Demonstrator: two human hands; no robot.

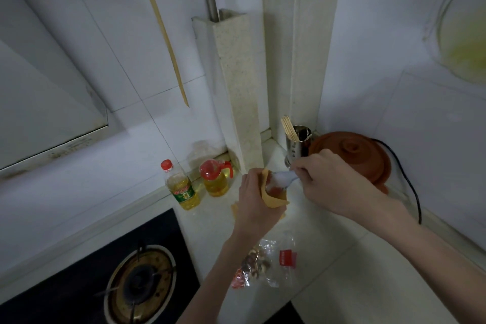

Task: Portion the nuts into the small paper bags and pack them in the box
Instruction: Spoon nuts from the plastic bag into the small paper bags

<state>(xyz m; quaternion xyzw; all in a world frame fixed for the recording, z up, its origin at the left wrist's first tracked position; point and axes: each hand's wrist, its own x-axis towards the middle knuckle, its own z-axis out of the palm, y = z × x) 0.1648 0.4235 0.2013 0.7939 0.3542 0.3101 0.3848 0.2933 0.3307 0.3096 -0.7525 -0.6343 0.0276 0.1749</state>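
My left hand [253,196] holds a small tan paper bag [273,198] upright above the white counter, its mouth open toward the right. My right hand [334,179] grips a pale plastic spoon [282,179] whose bowl is tipped into the bag's mouth. Something reddish shows inside the bag. A clear plastic bag of mixed nuts [263,262] with red labels lies on the counter below my left forearm. More tan paper [234,209] lies flat under the held bag. No box is visible.
Two oil bottles [184,187] [214,179] stand left of my hands by the wall. A steel chopstick holder [298,143] and a brown clay pot [352,155] with a black cord sit behind. A gas burner [142,284] lies at lower left.
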